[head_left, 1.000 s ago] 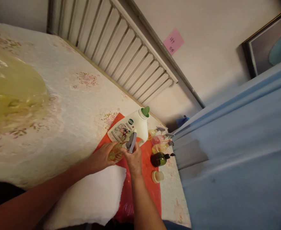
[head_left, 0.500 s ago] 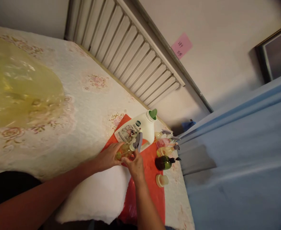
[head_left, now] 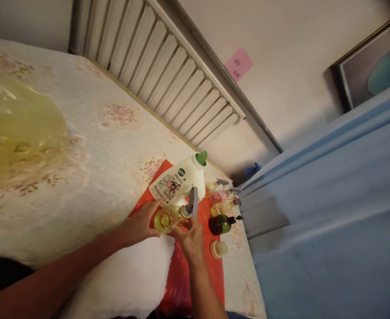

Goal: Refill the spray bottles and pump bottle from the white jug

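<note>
A small clear spray bottle [head_left: 167, 219] with yellow liquid and a grey trigger head [head_left: 192, 202] is between my hands, above the red plastic sheet [head_left: 181, 283]. My right hand [head_left: 191, 239] grips it near the neck, thumb on the near side. Round the base end, my left hand [head_left: 143, 225] has its fingers and thumb spread apart; whether it touches the bottle is hard to tell. Just behind stands a large white jug [head_left: 193, 175] with a printed label and a green pouring spout [head_left: 201, 157], its cap off.
Right of the jug, several small bottles stand in a row, including a pink one [head_left: 218, 196] and a dark green one [head_left: 219, 224]. A pale cap [head_left: 218, 249] sits nearby. White cloth [head_left: 138, 270] lies in front, a yellow plastic bag [head_left: 18, 133] at left, blue curtain [head_left: 314, 212] at right.
The left hand has loosened from round the bottle and drawn slightly left. My right hand has shifted from the trigger head to the neck. The view swung and returned.
</note>
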Tool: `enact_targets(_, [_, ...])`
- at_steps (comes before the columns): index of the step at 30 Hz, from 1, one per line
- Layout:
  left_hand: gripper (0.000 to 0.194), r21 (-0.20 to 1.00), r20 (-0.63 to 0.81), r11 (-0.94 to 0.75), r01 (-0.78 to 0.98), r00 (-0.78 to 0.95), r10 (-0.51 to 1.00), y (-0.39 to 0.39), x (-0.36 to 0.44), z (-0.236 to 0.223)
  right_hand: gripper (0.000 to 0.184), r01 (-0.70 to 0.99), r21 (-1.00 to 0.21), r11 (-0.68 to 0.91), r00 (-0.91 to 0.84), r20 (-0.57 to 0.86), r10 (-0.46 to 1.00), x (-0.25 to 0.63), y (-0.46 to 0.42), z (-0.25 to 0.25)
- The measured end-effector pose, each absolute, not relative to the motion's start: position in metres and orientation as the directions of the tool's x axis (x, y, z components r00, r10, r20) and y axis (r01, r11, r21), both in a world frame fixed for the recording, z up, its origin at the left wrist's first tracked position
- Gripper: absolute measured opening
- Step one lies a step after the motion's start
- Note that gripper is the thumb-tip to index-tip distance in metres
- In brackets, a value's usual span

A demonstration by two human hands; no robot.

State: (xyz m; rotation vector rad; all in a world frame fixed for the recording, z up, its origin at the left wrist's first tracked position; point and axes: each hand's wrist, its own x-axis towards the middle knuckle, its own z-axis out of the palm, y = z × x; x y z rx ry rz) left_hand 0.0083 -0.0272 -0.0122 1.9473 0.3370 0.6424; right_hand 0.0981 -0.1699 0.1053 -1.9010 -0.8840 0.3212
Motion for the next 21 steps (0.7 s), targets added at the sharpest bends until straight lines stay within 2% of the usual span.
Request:
enact_targets(5, [0.092, 0.883, 0.257, -0.469, -0.002, 0.839, 0.480, -0.025, 0.007, -0.015, 0.046, 0.432, -0.856, -0.285, 0.737, 0.152, 0.659, 0.122, -0.205, 0.121])
enact_targets(11, [0.081, 0.880, 0.254, -0.476, 0.007, 0.839, 0.482, -0.023, 0.007, -0.022, 0.039, 0.378, -0.880, -0.288, 0.806, 0.160, 0.570, 0.175, -0.243, 0.126])
enact_targets(13, [0.078, 0.874, 0.249, -0.485, 0.020, 0.840, 0.482, -0.023, 0.007, -0.025, 0.039, 0.391, -0.859, -0.331, 0.831, 0.175, 0.527, 0.198, -0.247, 0.121])
enact_targets(16, [0.074, 0.859, 0.251, -0.511, 0.039, 0.837, 0.486, -0.023, 0.007, -0.027, 0.037, 0.449, -0.766, -0.460, 0.867, 0.248, 0.432, 0.232, -0.245, 0.110])
enact_targets(21, [0.070, 0.841, 0.259, -0.539, 0.050, 0.838, 0.481, -0.023, 0.005, -0.025, 0.034, 0.458, -0.731, -0.506, 0.882, 0.301, 0.363, 0.281, -0.227, 0.089])
